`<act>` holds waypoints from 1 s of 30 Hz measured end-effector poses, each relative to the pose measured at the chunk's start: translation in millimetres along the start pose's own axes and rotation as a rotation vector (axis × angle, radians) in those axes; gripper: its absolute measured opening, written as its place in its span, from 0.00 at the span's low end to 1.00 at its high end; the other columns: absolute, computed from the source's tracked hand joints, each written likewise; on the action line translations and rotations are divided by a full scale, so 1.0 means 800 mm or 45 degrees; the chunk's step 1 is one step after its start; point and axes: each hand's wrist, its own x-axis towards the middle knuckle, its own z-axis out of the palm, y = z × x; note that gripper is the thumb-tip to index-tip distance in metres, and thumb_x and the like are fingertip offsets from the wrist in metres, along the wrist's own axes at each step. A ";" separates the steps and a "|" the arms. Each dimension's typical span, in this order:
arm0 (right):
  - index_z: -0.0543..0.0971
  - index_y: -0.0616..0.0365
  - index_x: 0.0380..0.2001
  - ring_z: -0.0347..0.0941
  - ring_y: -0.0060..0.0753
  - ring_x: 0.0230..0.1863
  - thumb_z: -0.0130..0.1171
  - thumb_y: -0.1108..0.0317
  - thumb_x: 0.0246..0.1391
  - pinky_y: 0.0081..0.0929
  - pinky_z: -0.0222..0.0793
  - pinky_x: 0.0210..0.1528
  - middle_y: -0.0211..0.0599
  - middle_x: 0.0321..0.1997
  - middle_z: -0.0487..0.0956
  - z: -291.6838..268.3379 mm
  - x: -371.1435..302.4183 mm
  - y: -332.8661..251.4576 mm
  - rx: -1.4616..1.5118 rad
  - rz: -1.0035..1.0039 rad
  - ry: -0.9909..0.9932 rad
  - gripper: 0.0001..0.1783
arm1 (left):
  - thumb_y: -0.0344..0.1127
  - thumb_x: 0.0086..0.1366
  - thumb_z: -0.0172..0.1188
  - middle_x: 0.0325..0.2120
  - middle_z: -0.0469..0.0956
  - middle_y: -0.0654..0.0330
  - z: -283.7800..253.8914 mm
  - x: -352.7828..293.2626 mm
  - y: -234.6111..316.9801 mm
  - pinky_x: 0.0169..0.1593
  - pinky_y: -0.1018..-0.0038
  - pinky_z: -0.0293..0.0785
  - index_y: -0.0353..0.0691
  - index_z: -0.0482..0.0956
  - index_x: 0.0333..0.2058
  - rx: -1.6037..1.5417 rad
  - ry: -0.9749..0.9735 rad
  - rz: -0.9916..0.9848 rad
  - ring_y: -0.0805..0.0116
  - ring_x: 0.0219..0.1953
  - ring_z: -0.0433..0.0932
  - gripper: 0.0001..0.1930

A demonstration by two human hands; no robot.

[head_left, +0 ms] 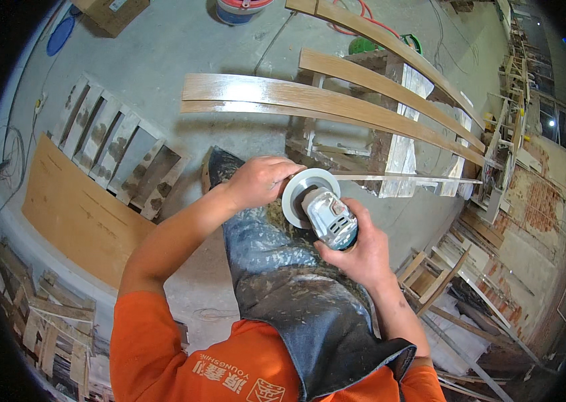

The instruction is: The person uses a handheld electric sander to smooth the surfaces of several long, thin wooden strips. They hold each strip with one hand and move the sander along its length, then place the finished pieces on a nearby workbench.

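Gripping the grinder point(331, 220), right hand point(370, 254) clamped round its body, I have its pale disc point(289, 201) at the near end of a thin wooden strip point(407, 177), above the dark apron point(296, 295) on my lap. My left hand point(263, 181) looks closed on that end, though the disc hides part of the grip. To do this well, I'd press lightly, hold the disc level with the wood — and mind my left fingers, just beside the rim. Beyond lie long wooden boards point(249, 92) and a pallet point(105, 141). Pale lettering and a square emblem mark my orange shirt point(155, 342) — the cardboard box's point(112, 19) label is too small to read.
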 end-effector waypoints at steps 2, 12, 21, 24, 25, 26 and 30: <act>0.70 0.49 0.66 0.85 0.58 0.51 0.81 0.53 0.42 0.46 0.81 0.51 0.53 0.51 0.85 0.002 0.001 0.004 0.024 -0.008 0.006 0.48 | 0.29 0.62 0.71 0.41 0.88 0.50 0.002 0.001 0.000 0.45 0.61 0.84 0.37 0.86 0.49 0.018 0.007 0.002 0.51 0.41 0.88 0.16; 0.70 0.50 0.65 0.85 0.57 0.52 0.80 0.53 0.43 0.45 0.80 0.54 0.55 0.50 0.86 -0.025 -0.010 0.080 0.065 0.222 0.189 0.47 | 0.26 0.59 0.72 0.44 0.88 0.48 -0.011 -0.002 0.012 0.50 0.60 0.84 0.36 0.86 0.49 0.100 -0.089 -0.111 0.49 0.45 0.88 0.18; 0.72 0.57 0.64 0.84 0.50 0.54 0.78 0.54 0.44 0.41 0.77 0.58 0.54 0.51 0.85 -0.078 -0.009 0.193 0.119 0.454 0.486 0.45 | 0.28 0.60 0.73 0.45 0.87 0.48 -0.022 -0.007 0.015 0.48 0.61 0.83 0.40 0.86 0.51 0.254 -0.153 -0.162 0.48 0.45 0.87 0.18; 0.73 0.57 0.63 0.84 0.54 0.52 0.78 0.53 0.45 0.43 0.77 0.56 0.55 0.50 0.85 -0.093 -0.005 0.243 0.079 0.470 0.603 0.44 | 0.28 0.60 0.73 0.45 0.88 0.49 -0.026 -0.007 0.021 0.48 0.62 0.83 0.42 0.86 0.51 0.291 -0.164 -0.225 0.48 0.45 0.87 0.19; 0.73 0.57 0.63 0.84 0.54 0.53 0.78 0.53 0.45 0.43 0.77 0.57 0.56 0.50 0.85 -0.100 -0.004 0.257 0.091 0.501 0.617 0.44 | 0.27 0.60 0.73 0.45 0.88 0.49 -0.027 -0.006 0.022 0.48 0.61 0.83 0.42 0.86 0.52 0.320 -0.189 -0.249 0.48 0.45 0.87 0.20; 0.73 0.57 0.63 0.83 0.54 0.53 0.78 0.53 0.45 0.43 0.77 0.57 0.56 0.51 0.85 -0.108 -0.002 0.269 0.103 0.527 0.626 0.44 | 0.27 0.60 0.73 0.46 0.88 0.49 -0.029 -0.004 0.025 0.48 0.61 0.83 0.42 0.85 0.52 0.353 -0.211 -0.277 0.48 0.45 0.87 0.20; 0.73 0.58 0.63 0.83 0.52 0.53 0.78 0.52 0.45 0.42 0.76 0.57 0.55 0.51 0.85 -0.133 0.004 0.329 0.141 0.600 0.686 0.45 | 0.22 0.59 0.72 0.46 0.88 0.50 -0.035 -0.002 0.033 0.50 0.61 0.83 0.41 0.85 0.52 0.365 -0.234 -0.303 0.48 0.48 0.87 0.21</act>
